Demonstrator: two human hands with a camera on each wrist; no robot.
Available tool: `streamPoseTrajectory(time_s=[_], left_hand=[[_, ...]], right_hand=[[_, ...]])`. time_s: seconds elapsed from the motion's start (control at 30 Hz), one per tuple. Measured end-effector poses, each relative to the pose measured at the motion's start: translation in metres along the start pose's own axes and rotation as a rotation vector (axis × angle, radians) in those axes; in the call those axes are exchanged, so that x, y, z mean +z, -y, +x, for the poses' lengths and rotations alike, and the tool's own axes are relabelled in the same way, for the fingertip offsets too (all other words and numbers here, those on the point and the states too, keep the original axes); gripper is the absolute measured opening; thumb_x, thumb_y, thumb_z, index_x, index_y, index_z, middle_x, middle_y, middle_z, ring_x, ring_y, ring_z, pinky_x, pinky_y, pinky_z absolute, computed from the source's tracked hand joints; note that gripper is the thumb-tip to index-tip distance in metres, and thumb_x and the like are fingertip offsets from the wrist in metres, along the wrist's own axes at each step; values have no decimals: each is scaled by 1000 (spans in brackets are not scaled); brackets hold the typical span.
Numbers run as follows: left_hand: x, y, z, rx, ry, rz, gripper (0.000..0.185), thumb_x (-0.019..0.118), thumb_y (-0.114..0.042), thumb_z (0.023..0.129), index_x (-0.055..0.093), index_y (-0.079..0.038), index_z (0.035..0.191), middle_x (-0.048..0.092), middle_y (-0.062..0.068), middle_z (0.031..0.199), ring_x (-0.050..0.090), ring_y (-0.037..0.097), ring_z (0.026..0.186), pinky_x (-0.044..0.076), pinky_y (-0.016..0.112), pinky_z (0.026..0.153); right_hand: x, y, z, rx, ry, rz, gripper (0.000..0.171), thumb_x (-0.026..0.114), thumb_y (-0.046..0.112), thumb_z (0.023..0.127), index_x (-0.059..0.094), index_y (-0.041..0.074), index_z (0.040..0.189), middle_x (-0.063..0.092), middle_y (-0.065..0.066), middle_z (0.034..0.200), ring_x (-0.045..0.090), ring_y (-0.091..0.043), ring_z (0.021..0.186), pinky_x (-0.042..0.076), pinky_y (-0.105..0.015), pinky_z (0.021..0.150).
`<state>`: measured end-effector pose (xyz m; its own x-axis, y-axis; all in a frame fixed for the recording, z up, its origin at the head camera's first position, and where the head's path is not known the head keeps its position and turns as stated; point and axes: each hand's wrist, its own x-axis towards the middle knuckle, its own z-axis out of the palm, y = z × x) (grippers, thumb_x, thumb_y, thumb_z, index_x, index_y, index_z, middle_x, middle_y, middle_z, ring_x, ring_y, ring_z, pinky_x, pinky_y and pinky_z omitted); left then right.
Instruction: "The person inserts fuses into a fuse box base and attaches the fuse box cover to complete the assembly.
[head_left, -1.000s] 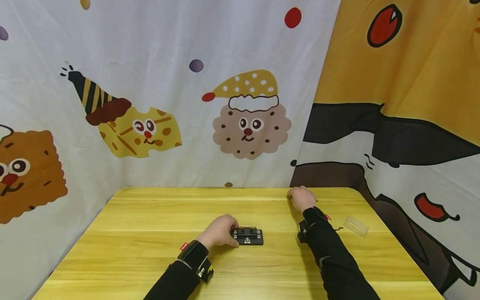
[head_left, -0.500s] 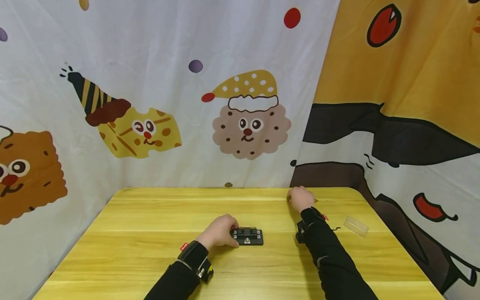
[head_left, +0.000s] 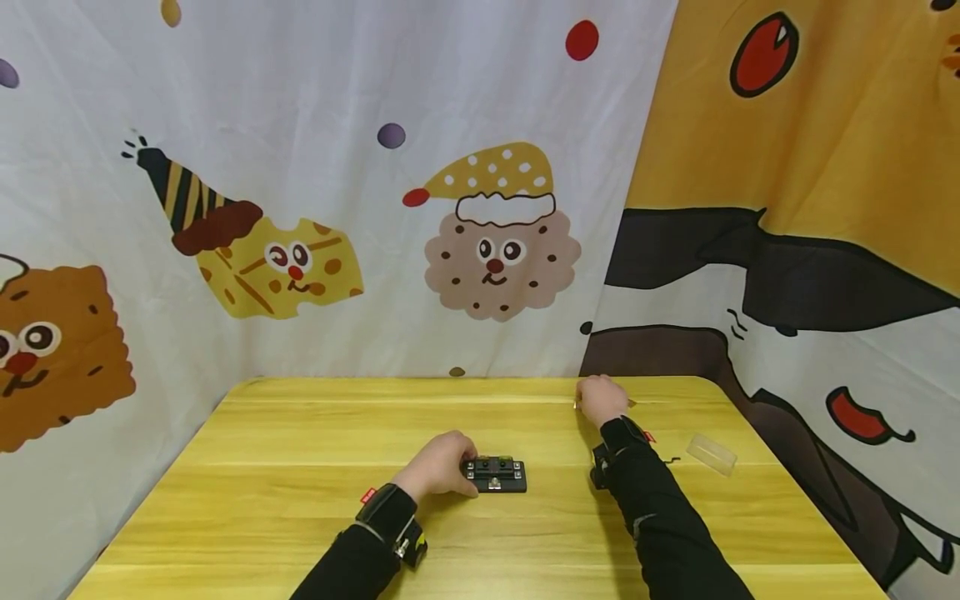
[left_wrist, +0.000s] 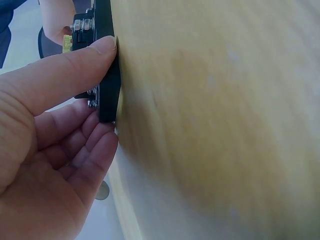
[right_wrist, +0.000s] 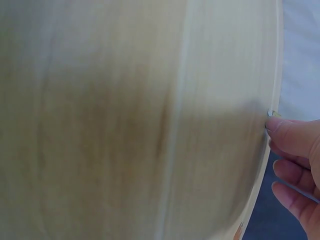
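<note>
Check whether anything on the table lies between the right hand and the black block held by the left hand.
Nothing visible does. Bare table separates the right hand from the black block that the left hand grips. The clear plastic piece lies farther right, outside that path.

A clear plastic lid [head_left: 712, 453] lies on the yellow table [head_left: 285, 492].

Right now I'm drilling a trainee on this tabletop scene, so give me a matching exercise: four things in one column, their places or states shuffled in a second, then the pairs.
Things:
1. left hand
2. right hand
3. black block
4. clear plastic cover

Places or states:
A. lies alone near the table's right edge
B. mid-table, studded with small screws
C. far back, pinching a tiny part
D. grips the block's edge

Pairs: 1-D, 2-C, 3-B, 4-A
</note>
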<state>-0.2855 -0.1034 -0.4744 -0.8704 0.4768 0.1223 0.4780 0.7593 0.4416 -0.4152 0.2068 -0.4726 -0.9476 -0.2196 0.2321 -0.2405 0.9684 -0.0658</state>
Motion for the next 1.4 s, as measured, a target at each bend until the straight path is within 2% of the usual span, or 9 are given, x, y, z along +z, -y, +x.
streamPoseTrajectory(time_s=[0.2, 0.47, 0.63, 0.93, 1.4], left_hand=[[-1, -1, 0, 5, 2, -12, 41, 94, -22, 63, 70, -7, 92, 59, -1, 86, 50, 11, 76, 47, 32, 77], [-1, 0, 0, 8, -7, -17, 42, 95, -20, 61, 70, -5, 92, 60, 1, 87, 51, 13, 77, 48, 33, 77], [-1, 0, 1, 4, -3, -22, 43, 95, -21, 61, 70, -5, 92, 60, 1, 87, 52, 14, 78, 48, 34, 77], [-2, -1, 0, 1, -7, -24, 44, 95, -20, 61, 70, -3, 93, 60, 2, 88, 54, 15, 79, 48, 35, 78], [-1, -2, -1, -1, -2, -33, 42, 94, -19, 62, 70, -4, 93, 60, 1, 88, 53, 15, 79, 48, 35, 78]], right_hand=[[-1, -1, -3, 17, -5, 15, 16, 82, 14, 80, 67, 10, 79, 65, -8, 80, 62, -31, 79, 53, -47, 66], [-5, 1, -6, 5, -8, 87, 19, 82, 8, 78, 63, 10, 76, 62, -4, 73, 59, -24, 68, 49, -42, 61], [-7, 3, -7, 13, -1, 122, 16, 80, 9, 80, 65, 11, 77, 61, -3, 73, 56, -22, 67, 46, -39, 59], [-11, 8, -8, -25, -24, 162, 13, 78, 10, 82, 66, 13, 80, 63, -1, 78, 57, -21, 72, 47, -40, 63], [-24, 31, -21, -100, -23, 222, 13, 79, 13, 84, 67, 16, 81, 63, 2, 78, 57, -16, 71, 49, -38, 67]])
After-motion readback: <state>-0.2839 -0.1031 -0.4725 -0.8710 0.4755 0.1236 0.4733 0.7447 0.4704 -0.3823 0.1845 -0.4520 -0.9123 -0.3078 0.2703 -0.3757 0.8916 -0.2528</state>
